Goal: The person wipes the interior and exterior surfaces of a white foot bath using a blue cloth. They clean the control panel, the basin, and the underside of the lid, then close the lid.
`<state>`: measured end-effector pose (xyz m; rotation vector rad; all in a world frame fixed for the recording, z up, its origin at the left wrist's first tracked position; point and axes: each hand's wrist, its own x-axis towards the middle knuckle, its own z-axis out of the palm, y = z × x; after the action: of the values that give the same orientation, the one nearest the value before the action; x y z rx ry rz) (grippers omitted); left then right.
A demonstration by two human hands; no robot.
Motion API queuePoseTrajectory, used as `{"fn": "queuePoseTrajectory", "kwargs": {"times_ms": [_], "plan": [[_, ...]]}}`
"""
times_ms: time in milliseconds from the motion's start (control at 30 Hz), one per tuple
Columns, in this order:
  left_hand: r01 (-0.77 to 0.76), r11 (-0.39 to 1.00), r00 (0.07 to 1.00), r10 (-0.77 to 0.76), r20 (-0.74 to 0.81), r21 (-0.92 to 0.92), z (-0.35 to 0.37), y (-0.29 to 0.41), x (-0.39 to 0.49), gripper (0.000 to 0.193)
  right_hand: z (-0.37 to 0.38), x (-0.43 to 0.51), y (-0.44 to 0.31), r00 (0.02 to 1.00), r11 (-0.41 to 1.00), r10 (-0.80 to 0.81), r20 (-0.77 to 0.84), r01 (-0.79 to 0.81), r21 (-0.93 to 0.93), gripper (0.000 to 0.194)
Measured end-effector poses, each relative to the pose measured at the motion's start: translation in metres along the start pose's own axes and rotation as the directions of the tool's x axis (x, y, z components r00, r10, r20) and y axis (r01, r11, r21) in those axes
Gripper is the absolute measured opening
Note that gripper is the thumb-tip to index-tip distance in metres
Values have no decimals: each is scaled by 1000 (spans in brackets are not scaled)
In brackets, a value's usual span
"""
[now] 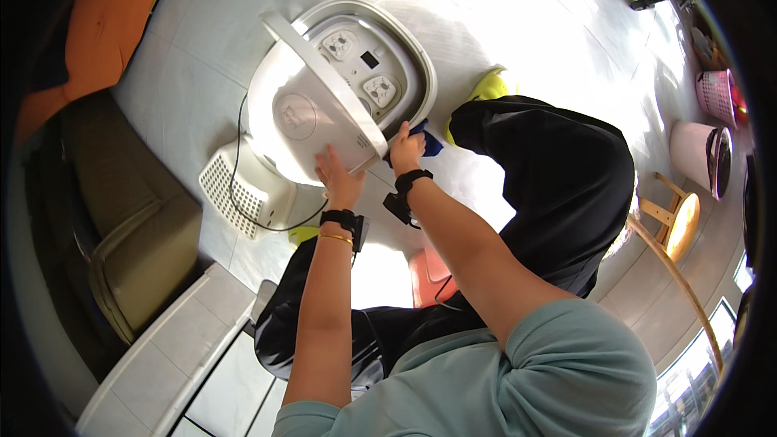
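Note:
A white electric foot spa with a raised carrying handle stands before me, partly over a white perforated plastic stool. Its basin shows two roller pads and a small dark window. My left hand rests with spread fingers against the spa's white front cover, holding nothing. At the rim near the handle's lower end, my right hand grips a dark blue cloth, which hangs out beside the fingers. A black cord loops over the stool.
An olive sofa and an orange cushion-like item are at left. A red stool is under me. At right are a white bin, a pink basket and a wooden stool.

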<state>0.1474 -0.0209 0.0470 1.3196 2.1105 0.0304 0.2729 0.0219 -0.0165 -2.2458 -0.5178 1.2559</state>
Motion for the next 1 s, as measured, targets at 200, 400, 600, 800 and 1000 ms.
{"fn": "queuePoseTrajectory", "kwargs": {"times_ms": [200, 400, 600, 800, 1000], "plan": [[60, 958, 998, -65, 7, 281, 16, 21, -12, 122, -39, 62, -45, 828, 891, -424, -366, 455, -3, 37], [79, 923, 997, -65, -50, 378, 28, 18, -9, 110, -54, 115, -107, 664, 669, -730, -159, 743, 29, 29], [44, 915, 990, 14, -141, 400, 36, -4, -8, 95, -45, 118, -110, 811, 721, -531, 248, 585, -370, 41], [-44, 531, 998, 66, 11, 846, -5, -93, 23, 89, -57, 47, -42, 867, 836, -457, 200, 496, -237, 41], [-138, 864, 973, 26, 231, 484, -64, -113, 27, 75, -70, -10, 6, 936, 908, -201, 289, 289, -304, 44]]}}
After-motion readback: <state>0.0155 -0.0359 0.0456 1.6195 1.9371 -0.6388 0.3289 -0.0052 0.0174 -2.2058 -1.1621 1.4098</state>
